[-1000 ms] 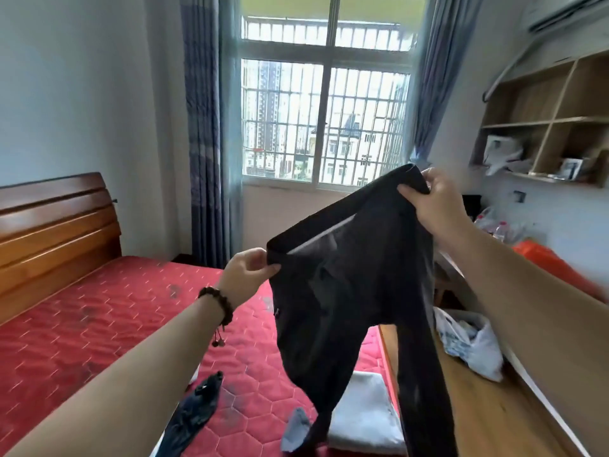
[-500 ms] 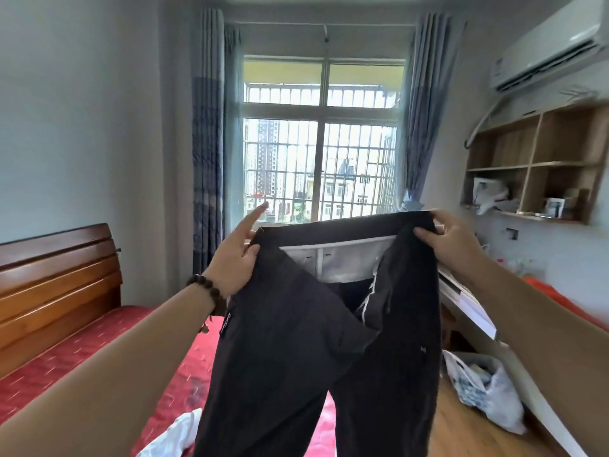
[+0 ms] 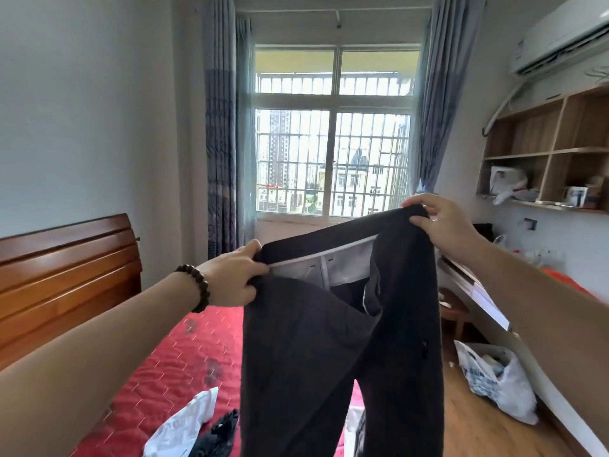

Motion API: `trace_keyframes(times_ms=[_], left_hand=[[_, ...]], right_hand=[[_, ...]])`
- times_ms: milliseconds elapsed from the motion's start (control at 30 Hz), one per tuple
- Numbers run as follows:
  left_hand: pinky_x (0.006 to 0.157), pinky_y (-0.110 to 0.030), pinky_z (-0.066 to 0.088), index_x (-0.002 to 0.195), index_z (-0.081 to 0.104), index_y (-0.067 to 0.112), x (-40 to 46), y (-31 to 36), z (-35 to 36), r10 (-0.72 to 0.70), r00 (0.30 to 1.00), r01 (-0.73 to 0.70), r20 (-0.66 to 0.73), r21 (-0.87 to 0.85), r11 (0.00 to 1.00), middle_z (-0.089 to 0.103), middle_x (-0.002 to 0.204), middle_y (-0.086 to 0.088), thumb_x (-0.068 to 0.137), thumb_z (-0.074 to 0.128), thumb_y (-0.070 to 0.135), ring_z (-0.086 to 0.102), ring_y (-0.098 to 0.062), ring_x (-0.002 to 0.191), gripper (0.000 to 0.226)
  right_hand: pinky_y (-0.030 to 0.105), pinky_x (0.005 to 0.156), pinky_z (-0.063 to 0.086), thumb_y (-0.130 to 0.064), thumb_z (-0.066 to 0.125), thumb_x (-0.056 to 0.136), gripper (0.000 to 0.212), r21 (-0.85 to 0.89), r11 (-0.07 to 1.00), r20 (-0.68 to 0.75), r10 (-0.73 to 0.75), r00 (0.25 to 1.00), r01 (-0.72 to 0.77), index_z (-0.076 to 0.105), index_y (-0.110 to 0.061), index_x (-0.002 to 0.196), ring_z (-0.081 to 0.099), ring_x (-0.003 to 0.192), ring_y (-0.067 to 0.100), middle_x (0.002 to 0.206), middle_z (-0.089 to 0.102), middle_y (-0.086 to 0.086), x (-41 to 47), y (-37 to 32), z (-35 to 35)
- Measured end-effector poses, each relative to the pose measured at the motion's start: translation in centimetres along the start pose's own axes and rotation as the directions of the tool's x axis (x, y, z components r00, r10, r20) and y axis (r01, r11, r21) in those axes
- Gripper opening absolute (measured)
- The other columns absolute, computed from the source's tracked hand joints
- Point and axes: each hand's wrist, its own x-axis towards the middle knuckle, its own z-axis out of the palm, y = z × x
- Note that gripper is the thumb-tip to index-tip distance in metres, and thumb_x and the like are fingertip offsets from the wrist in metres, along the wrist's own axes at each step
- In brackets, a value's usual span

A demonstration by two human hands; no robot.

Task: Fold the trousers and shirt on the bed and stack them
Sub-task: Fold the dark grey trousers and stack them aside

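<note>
Dark trousers (image 3: pixel 329 357) hang in the air in front of me, waistband up and open, pale lining showing inside. My left hand (image 3: pixel 230 278), with a bead bracelet on the wrist, grips the waistband's left end. My right hand (image 3: pixel 441 222) pinches the right end, held a little higher. The legs drop out of view at the bottom. On the red mattress (image 3: pixel 171 367) below lies a white garment (image 3: pixel 184 427) with a dark cloth (image 3: pixel 220 437) beside it.
A wooden headboard (image 3: pixel 66 285) stands at the left. To the right are a wood floor (image 3: pixel 468 423), a white plastic bag (image 3: pixel 497 380), a desk edge (image 3: pixel 478 291) and wall shelves (image 3: pixel 553 153). A barred window (image 3: pixel 333 159) with curtains is straight ahead.
The trousers were raised and spread by the waistband. My left hand went from an open-fingered hold to a closed grip. The view tilted up, then slightly back down toward the bed.
</note>
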Motion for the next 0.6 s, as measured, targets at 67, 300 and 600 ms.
trace_keyframes(times_ms=[67,300,600], left_hand=[[0.083,-0.024,0.041,0.105,0.059,0.019,-0.7,0.6,1.0,0.008,0.994,-0.014,0.111,0.054,0.998,0.027,0.104,0.003,0.076,0.051,0.033,0.046,-0.018,0.095,0.033],[0.086,-0.028,0.045,0.098,0.065,0.023,-1.9,1.4,5.0,0.030,0.973,-0.046,0.231,0.064,0.997,0.038,0.100,0.008,0.081,0.048,0.068,0.047,-0.012,0.097,0.051],[0.069,-0.018,0.053,0.077,0.078,0.023,-1.4,-2.1,4.4,-0.315,0.942,0.104,-0.118,-0.788,0.606,0.072,0.077,0.001,0.079,0.071,-0.004,0.066,-0.005,0.071,0.028]], right_hand=[[0.046,0.102,0.046,-0.003,0.064,0.087,0.037,0.001,1.000,-0.006,0.012,1.000,-0.012,0.067,-0.039,0.096,0.058,0.110,0.020,0.111,0.065,-0.010,-0.2,0.3,0.2],[0.043,0.102,0.046,-0.003,0.064,0.087,0.034,-0.002,0.999,-0.033,0.052,0.998,-0.052,0.070,-0.033,0.100,0.060,0.108,0.016,0.110,0.067,-0.010,-0.9,1.0,0.6],[0.027,0.071,0.055,-0.010,0.068,0.086,0.034,0.115,0.978,-0.183,0.191,0.964,-0.172,0.063,-0.037,0.105,0.068,0.085,0.017,0.094,0.071,0.003,-0.9,2.3,-1.7]])
